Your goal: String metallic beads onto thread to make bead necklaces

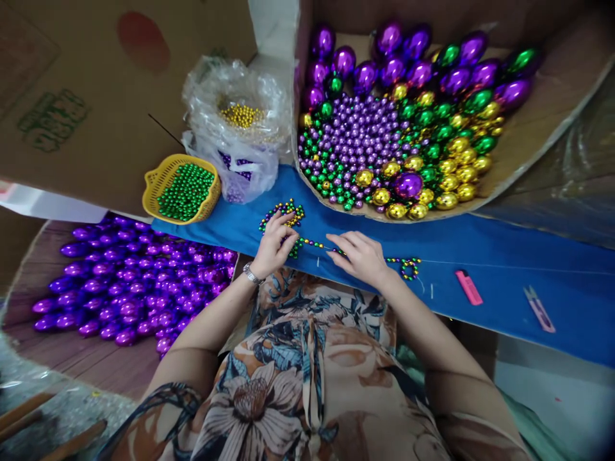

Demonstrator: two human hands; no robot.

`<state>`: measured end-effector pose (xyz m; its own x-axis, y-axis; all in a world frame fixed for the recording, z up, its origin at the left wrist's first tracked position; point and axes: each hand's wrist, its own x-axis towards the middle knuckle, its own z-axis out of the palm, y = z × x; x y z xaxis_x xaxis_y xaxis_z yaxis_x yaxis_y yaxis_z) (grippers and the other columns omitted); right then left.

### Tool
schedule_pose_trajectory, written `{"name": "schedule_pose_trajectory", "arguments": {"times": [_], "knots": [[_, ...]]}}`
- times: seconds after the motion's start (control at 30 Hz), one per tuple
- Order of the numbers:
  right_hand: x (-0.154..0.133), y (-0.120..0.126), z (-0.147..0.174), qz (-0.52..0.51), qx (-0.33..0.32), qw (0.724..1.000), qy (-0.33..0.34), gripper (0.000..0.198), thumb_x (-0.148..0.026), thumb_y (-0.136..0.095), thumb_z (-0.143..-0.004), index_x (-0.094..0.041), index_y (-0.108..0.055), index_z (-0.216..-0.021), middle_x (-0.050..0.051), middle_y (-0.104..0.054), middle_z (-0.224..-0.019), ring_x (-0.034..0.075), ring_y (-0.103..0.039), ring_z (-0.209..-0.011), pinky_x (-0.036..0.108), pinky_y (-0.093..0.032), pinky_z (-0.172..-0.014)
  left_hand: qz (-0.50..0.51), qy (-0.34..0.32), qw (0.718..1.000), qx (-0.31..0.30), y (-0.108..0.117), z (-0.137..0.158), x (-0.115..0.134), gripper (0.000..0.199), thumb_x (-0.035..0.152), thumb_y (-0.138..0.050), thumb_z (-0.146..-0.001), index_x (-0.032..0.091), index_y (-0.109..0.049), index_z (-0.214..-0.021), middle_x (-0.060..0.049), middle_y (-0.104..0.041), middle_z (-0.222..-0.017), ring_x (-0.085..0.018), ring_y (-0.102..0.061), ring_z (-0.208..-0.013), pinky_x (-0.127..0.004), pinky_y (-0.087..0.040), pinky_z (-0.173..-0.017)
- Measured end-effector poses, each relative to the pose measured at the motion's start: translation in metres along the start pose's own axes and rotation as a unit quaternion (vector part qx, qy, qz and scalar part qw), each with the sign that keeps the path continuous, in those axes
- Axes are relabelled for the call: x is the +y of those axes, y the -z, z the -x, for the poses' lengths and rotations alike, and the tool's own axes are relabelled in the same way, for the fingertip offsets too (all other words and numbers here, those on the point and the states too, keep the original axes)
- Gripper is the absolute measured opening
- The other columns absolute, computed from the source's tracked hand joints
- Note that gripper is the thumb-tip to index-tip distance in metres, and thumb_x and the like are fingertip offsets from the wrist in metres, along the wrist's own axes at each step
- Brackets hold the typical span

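My left hand (275, 246), a watch on its wrist, curls over a pile of small mixed beads (294, 210) on the blue cloth (461, 240). Its thumb and forefinger are pinched; what lies between them is hidden. A short row of green, gold and purple beads (313, 243) runs from there along a thin needle (327, 248). My right hand (359, 257) has its fingers closed around the needle's other end. Past that hand, more strung beads end in a small bead loop (410, 269), and a pale thread (485, 263) stretches off to the right.
A pink lighter (469, 287) and thread snips (539, 309) lie at right. Behind stands a carton (542, 153) of shiny beads. At left are a yellow basket (150, 195) of green beads, plastic bags (206, 96) with beads, and a box of purple beads (129, 282).
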<state>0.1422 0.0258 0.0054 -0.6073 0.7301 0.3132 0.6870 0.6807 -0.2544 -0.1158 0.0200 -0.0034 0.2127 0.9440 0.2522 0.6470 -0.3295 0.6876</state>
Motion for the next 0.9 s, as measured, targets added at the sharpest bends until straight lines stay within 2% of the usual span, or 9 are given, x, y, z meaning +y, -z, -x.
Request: {"name": "schedule_pose_trajectory", "arguments": {"times": [0.13, 0.27, 0.37, 0.5, 0.67, 0.8, 0.9], "knots": [[-0.013, 0.01, -0.016, -0.007, 0.004, 1.0, -0.006, 0.045, -0.049, -0.049, -0.094, -0.019, -0.061, -0.127, 0.007, -0.068, -0.109, 0.019, -0.059, -0.096, 0.029, -0.048, -0.078, -0.03, -0.047, 0.998, 0.003, 0.0, -0.009, 0.022, 0.02, 0.033, -0.05, -0.094, 0.018, -0.062, -0.088, -0.01, -0.055, -0.135, -0.027, -0.035, -0.141, -0.053, -0.03, -0.116], [-0.021, 0.015, -0.029, -0.019, -0.011, 1.0, -0.015, 0.039, -0.043, -0.041, -0.099, -0.019, -0.065, -0.117, 0.005, -0.07, -0.1, 0.016, -0.061, -0.089, 0.027, -0.046, -0.078, -0.063, -0.113, 0.991, 0.012, 0.01, -0.023, 0.043, 0.018, 0.031, -0.05, -0.094, 0.019, -0.061, -0.089, -0.009, -0.052, -0.14, -0.027, -0.028, -0.144, -0.053, -0.03, -0.117], [-0.007, 0.019, -0.018, -0.015, -0.031, 0.999, -0.037, 0.037, -0.039, -0.036, -0.101, -0.021, -0.067, -0.109, 0.003, -0.07, -0.094, 0.014, -0.061, -0.085, 0.026, -0.044, -0.077, -0.068, -0.129, 0.988, 0.048, 0.025, -0.03, 0.043, 0.014, 0.029, -0.052, -0.093, 0.019, -0.06, -0.089, -0.008, -0.053, -0.138, -0.028, -0.032, -0.143, -0.055, -0.029, -0.117], [0.018, 0.031, 0.013, 0.012, -0.074, 0.993, -0.089, 0.036, -0.037, -0.038, -0.1, -0.02, -0.069, -0.106, 0.005, -0.069, -0.096, 0.016, -0.058, -0.087, 0.027, -0.043, -0.078, -0.042, -0.125, 0.988, 0.084, 0.035, -0.037, 0.033, 0.01, 0.028, -0.055, -0.091, 0.019, -0.059, -0.087, -0.009, -0.056, -0.135, -0.028, -0.04, -0.138, -0.055, -0.028, -0.117], [0.015, 0.038, 0.025, -0.05, -0.043, 0.99, -0.123, 0.038, -0.043, -0.041, -0.099, -0.023, -0.062, -0.124, 0.006, -0.066, -0.118, 0.017, -0.058, -0.099, 0.029, -0.044, -0.084, -0.048, -0.159, 0.984, 0.063, 0.027, -0.044, 0.048, 0.009, 0.027, -0.055, -0.09, 0.02, -0.059, -0.087, -0.008, -0.056, -0.134, -0.028, -0.037, -0.14, -0.055, -0.03, -0.117], [0.013, 0.049, 0.021, -0.15, -0.042, 0.978, -0.137, 0.034, -0.033, -0.039, -0.1, -0.018, -0.067, -0.11, 0.004, -0.071, -0.1, 0.013, -0.064, -0.087, 0.026, -0.046, -0.078, -0.041, -0.17, 0.983, 0.059, 0.025, -0.057, 0.069, 0.012, 0.031, -0.055, -0.091, 0.021, -0.059, -0.088, -0.006, -0.055, -0.135, -0.028, -0.036, -0.141, -0.054, -0.029, -0.117], [0.023, 0.084, 0.022, -0.201, -0.024, 0.97, -0.134, 0.031, -0.032, -0.043, -0.099, -0.015, -0.069, -0.101, 0.003, -0.071, -0.089, 0.009, -0.064, -0.077, 0.023, -0.047, -0.072, 0.005, -0.148, 0.986, 0.08, 0.026, -0.067, 0.083, 0.014, 0.033, -0.055, -0.092, 0.021, -0.06, -0.097, -0.007, -0.052, -0.137, -0.026, -0.041, -0.137, -0.05, -0.032, -0.117]]}}
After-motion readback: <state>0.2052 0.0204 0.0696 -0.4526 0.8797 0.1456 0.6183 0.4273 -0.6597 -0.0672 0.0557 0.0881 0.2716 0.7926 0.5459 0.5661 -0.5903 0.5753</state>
